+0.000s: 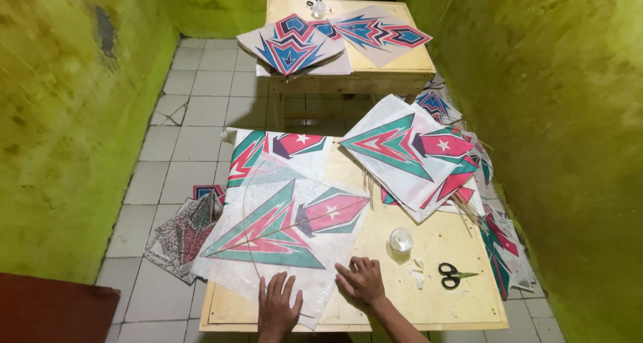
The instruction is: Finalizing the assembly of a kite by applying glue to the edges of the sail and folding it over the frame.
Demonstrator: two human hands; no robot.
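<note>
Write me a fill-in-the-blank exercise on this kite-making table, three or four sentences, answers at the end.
1. Both the left hand and the right hand press flat on the bottom corner of a printed paper ____.
2. The black-handled ____ lie on the wooden table, right of the right hand.
3. A thin bent stick curves across the kite, which bears a white ____ on its red patch.
4. A second stack of kites rests at the table's far ____ corner.

Missing words: kite; scissors; star; right

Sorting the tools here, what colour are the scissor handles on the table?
Black, as the head view shows: the scissors lie near the right hand.
</note>
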